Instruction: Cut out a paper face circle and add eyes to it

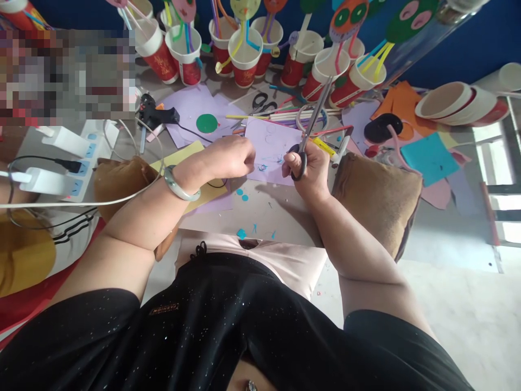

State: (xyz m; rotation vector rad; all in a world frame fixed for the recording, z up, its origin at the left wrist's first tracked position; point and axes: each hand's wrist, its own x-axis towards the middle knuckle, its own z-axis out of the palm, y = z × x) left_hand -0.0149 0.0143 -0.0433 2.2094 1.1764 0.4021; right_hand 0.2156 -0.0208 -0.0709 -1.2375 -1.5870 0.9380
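Holding the black-handled scissors (318, 111) in the right hand (312, 163), closed around the handles, with blades angled up and away toward the counter's (285, 217) back edge. Lying below, around the middle of the counter between both hands: a pale purple sheet (271, 144) with small blue bits (264, 167) on it. Bending in from the left to the sheet's left side with the left hand (240, 155), fingers curled narrow; impossible to tell whether pinching anything. Wearing a pale bangle (179, 185) at the left wrist.

Scattered toward the front edge: blue dots (245, 198) and blue scraps (241, 234). Lying partly beneath the left forearm: a yellow sheet (195, 155). Farther left: a green disc (207, 123) on purple paper, then a black glue gun (158, 117). Strewn behind the sheet: thin sticks (288, 115) and a second pair of scissors (264, 103). Just beside the right hand: a yellow item (321, 145).

Standing along the back edge: red-and-white cups (245, 57) with colourful figures. Toward the right edge: a brown cushion (376, 201), a blue square (429, 157), orange paper (401, 100) and stacked cups (448, 106) on their side.
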